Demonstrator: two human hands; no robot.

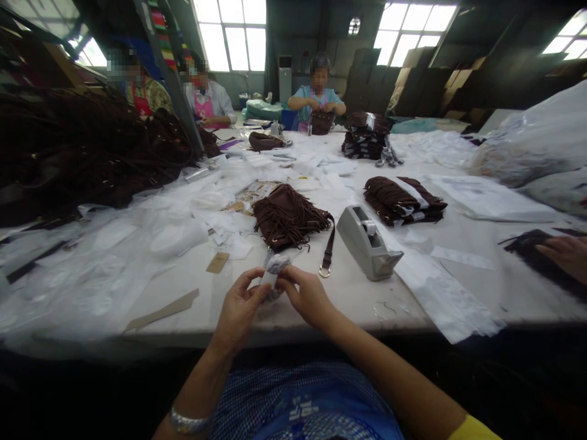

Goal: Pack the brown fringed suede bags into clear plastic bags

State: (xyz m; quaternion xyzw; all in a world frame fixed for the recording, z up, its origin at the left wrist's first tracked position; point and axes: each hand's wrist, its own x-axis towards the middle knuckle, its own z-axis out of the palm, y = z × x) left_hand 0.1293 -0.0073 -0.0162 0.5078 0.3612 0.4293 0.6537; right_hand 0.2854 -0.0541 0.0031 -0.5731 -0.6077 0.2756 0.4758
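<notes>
Between my hands, at the near side of the table, is a small bundle wrapped in clear plastic (277,264) with a white strip around it. The thumb and fingers of my left hand (244,300) close on its left side. My right hand (306,296) pinches its right side, with the fingertips partly hidden. Just beyond lies a dark brown fringed bag (287,217), its strap (329,244) ending in a metal ring and lying to the right. A grey tape dispenser (369,244) stands right of the strap.
Plastic sheets (105,269) cover the left side, near a cardboard strip (162,310) and a tan tag (217,262). Stacked fringed bags (403,198) and white paper strips (444,299) lie right. A co-worker's hand (564,253) touches dark fringe at far right. Other people work across the table.
</notes>
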